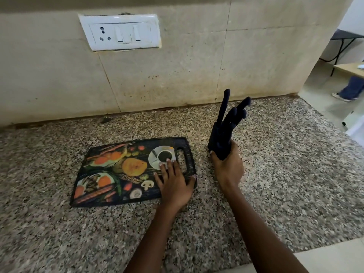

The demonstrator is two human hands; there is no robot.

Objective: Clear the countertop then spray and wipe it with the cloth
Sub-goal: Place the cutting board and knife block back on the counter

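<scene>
A black cutting board (118, 170) printed with food pictures lies flat on the speckled granite countertop (285, 174). My left hand (173, 182) rests on the board's right end beside its handle slot, fingers straight on top and thumb hooked over the near right edge. To the right stands a black knife block (221, 138) with several dark knife handles (234, 113) sticking up. My right hand (228, 164) grips the block's lower part from the near side. No cloth or spray bottle is in view.
A stained beige tiled wall (177, 75) rises behind the counter, with a white socket and switch plate (120, 32). The counter ends at the right, where a floor, a table (350, 67) and a person's leg and shoe (348, 91) show.
</scene>
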